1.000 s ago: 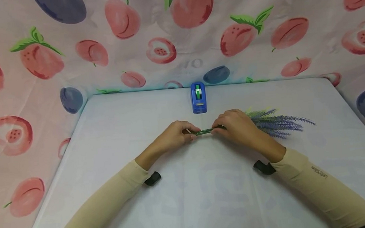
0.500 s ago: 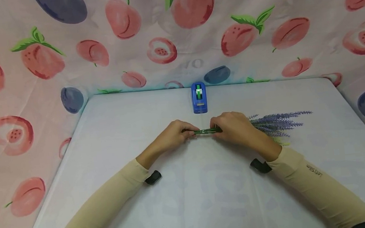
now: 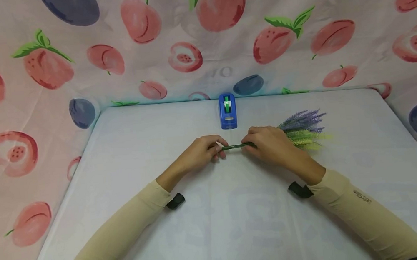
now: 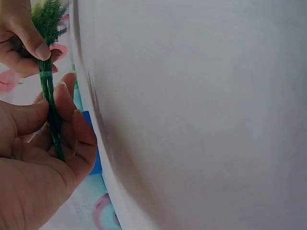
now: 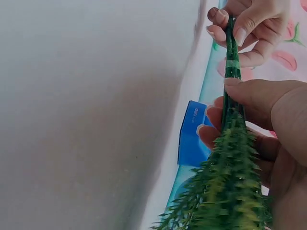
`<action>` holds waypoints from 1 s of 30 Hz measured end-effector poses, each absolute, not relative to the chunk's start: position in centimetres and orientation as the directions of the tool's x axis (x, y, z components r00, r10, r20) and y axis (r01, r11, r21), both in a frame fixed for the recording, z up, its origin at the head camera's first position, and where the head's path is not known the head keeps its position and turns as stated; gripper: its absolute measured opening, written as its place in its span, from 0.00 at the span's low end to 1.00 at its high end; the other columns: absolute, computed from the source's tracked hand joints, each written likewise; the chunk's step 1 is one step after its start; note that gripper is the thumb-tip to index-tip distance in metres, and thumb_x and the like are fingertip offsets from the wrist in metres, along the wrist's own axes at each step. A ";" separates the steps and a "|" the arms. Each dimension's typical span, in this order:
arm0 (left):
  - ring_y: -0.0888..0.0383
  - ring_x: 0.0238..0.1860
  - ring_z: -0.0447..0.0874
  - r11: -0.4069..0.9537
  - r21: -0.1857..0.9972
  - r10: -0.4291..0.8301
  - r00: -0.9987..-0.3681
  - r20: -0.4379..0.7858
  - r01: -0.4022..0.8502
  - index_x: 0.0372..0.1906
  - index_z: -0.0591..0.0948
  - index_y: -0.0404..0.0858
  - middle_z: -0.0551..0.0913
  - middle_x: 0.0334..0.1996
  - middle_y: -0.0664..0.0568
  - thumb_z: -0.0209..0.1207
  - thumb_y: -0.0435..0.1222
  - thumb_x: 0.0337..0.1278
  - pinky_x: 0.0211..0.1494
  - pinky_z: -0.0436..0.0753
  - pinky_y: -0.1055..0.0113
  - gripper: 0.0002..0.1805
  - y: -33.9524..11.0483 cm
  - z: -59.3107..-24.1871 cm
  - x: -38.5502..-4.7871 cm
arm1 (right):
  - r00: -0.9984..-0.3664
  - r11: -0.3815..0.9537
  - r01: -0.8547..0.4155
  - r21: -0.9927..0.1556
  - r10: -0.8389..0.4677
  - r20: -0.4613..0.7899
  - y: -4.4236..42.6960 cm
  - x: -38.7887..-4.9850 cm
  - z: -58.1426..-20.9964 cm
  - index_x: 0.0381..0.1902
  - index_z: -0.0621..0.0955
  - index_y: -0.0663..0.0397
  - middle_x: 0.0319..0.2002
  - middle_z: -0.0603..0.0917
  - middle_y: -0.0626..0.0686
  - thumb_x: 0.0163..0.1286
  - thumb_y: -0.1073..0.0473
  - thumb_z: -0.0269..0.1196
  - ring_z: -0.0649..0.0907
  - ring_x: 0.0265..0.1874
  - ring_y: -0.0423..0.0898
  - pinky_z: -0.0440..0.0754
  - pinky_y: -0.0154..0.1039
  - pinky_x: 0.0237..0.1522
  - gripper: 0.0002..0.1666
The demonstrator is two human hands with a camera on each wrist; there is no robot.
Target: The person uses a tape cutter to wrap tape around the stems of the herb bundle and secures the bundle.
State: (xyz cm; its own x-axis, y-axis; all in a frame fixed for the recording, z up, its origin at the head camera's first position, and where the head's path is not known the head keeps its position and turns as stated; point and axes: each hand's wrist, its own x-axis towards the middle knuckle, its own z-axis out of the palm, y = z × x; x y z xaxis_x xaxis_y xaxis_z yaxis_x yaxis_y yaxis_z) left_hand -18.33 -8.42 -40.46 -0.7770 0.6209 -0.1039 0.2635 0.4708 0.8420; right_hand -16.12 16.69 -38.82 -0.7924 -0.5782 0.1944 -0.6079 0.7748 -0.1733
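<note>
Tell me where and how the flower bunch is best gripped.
Probably by its green stems, pinched crosswise from the near side: they form a slim bundle lying sideways between the left hand and right hand. The flower heads spread wide, likely a poorer hold.

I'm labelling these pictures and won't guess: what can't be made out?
Head view: ends of the stems, hidden by the left hand.
Left wrist view: most of the blue tape dispenser, behind that hand.
Right wrist view: tips of the flowers, cut by the bottom edge.
Head view: print on right sleeve, too small.
</note>
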 end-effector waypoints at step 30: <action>0.52 0.37 0.86 0.529 0.819 0.573 -0.805 -0.152 0.223 0.55 0.86 0.36 0.89 0.42 0.46 0.58 0.29 0.71 0.42 0.85 0.63 0.14 -8.6 -39.8 -19.0 | -0.775 0.769 -0.623 -0.144 -0.581 0.249 16.8 -17.2 -39.0 0.41 0.90 0.50 0.36 0.85 0.48 0.60 0.55 0.76 0.85 0.34 0.47 0.80 0.58 0.56 0.11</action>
State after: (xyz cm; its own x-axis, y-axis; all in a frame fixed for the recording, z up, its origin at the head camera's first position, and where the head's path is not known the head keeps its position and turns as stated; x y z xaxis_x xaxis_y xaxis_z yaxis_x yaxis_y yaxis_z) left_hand -18.98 -8.58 -39.80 -0.8051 0.5734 -0.1518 0.2228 0.5295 0.8185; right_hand -17.23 16.76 -39.03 -0.7745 -0.5813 0.2494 -0.6232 0.7687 -0.1438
